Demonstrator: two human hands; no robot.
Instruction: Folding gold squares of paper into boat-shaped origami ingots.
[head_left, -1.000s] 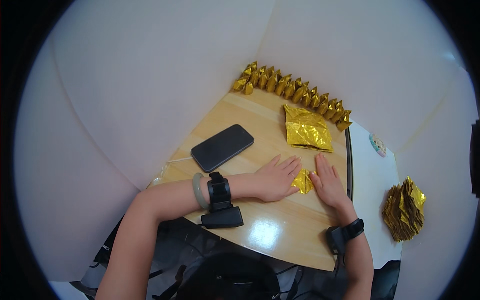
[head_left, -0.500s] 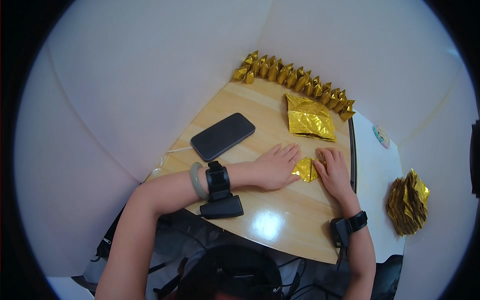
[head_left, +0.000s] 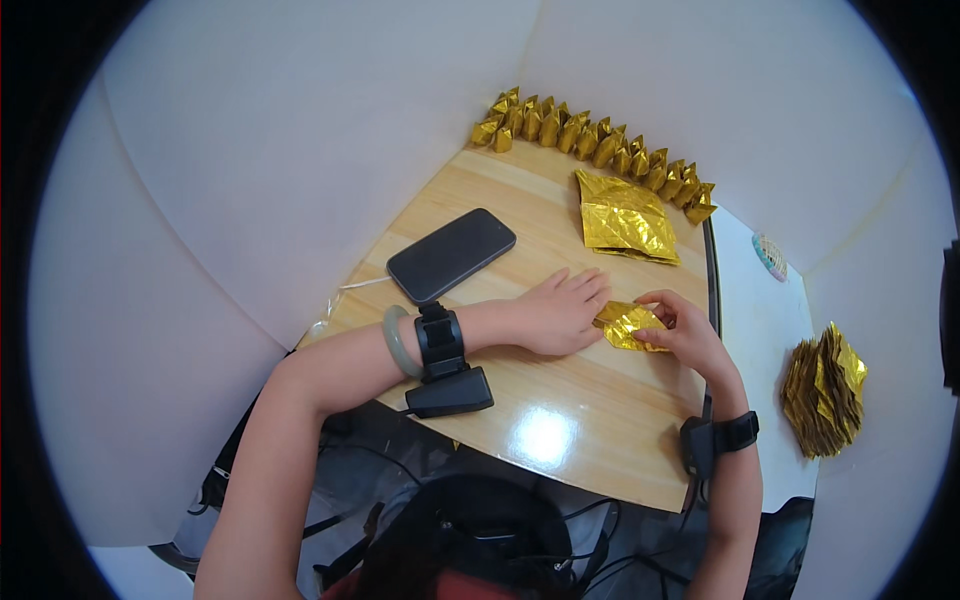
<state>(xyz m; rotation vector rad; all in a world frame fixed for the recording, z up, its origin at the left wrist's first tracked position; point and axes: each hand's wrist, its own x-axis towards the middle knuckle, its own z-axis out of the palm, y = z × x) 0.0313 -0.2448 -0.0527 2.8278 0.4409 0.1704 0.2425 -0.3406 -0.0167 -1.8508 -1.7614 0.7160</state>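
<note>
Head view: left hand (head_left: 562,312) lies flat, fingers extended, at the left edge of the gold foil piece (head_left: 622,328) on the table (head_left: 480,400), probably steadying it; right hand (head_left: 688,330) pinches its right side, presumably for control. Folded gold shapes (head_left: 608,148) line the wall, likely saving room. Counts: one piece, one phone (head_left: 452,255), one flat foil stack (head_left: 630,220); shapes overlap, over ten.

Partly hidden at three o'clock by right hand (head_left: 696,341): gold foil (head_left: 625,327). Cut off by lower edge: left arm (head_left: 252,490) at seven, right arm (head_left: 736,525) at five. Cut off by three-o'clock rim: black object (head_left: 951,315), kind unclear. Too small to tell: pattern on oval piece (head_left: 770,257), near three.
</note>
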